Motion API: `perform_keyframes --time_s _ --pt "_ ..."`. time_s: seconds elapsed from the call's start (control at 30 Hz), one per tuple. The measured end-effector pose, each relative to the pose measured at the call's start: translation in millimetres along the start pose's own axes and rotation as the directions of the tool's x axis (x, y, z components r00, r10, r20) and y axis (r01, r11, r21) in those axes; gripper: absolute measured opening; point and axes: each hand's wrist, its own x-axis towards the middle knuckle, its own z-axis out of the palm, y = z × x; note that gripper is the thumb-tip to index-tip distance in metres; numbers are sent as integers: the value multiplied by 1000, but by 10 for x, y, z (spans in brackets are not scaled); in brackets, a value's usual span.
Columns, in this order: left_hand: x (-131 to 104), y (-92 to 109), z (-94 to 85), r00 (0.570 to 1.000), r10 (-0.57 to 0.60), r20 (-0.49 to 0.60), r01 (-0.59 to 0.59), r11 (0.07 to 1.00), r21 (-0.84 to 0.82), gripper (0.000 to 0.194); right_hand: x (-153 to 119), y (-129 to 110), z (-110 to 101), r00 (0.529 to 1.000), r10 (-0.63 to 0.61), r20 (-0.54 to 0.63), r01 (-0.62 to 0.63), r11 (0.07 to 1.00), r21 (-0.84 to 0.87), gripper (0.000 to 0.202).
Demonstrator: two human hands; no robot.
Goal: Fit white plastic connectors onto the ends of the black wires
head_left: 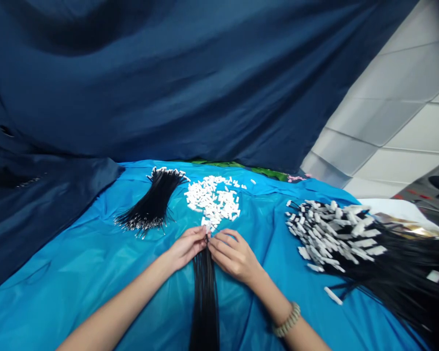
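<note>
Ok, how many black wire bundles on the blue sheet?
3: left bundle, left of the white pile; middle bundle, running down to the bottom edge; right bundle, running out at the right edge. Strands overlap there, so more may be hidden.

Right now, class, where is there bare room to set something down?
The blue sheet has a bare patch between the white pieces and the white-tipped cable heap, and another between the short black bundle, the dark cloth and the left arm. It is crowded where the left hand and right hand meet, at the long black strands.
</note>
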Motion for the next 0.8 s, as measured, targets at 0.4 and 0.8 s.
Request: perform_keyframes --time_s 0.4,0.8 --pt "31 -5 -23 1000 10 6 -10 999 47 14 193 141 -299 164 985 48 -252 -5 968 22" --pt "11 -3 4 999 11 -40 -10 1000 14 10 233 -83 -355 583 757 -295 -637 652 411 10"
